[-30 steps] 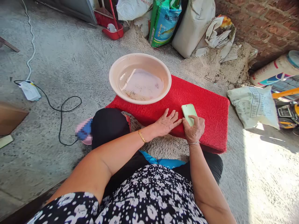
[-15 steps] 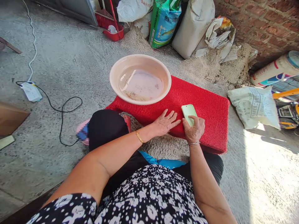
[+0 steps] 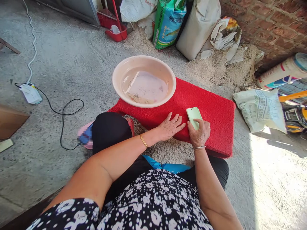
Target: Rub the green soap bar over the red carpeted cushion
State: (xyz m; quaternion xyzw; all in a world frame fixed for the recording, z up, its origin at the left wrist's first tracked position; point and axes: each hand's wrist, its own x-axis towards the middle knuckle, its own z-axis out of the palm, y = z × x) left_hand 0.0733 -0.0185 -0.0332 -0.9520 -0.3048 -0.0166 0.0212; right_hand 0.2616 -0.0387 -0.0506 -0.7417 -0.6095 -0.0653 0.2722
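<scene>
The red-covered desk [image 3: 213, 118] stretches right across the middle, and at its far-left end there's the pale basin [image 3: 144, 65], shallow cloudy water [image 3: 151, 84] inside. Left hand [image 3: 169, 127], palm down, fingers fanned wide on the desk, holding nothing! Right hand [image 3: 200, 132] just beside it, and what a narrow grip: thumb and curled fingers on the near end of the pale green case [image 3: 193, 114], which lies near the desk's front edge. The step in hand, by my reading, is handling that case where it lies; the next move calls for a secure pinch that doesn't bend the thin-looking sides. And the count: one desk, one basin, two hands, one case, two bracelets, gold [image 3: 143, 141] left, silver [image 3: 199, 147] right.
</scene>
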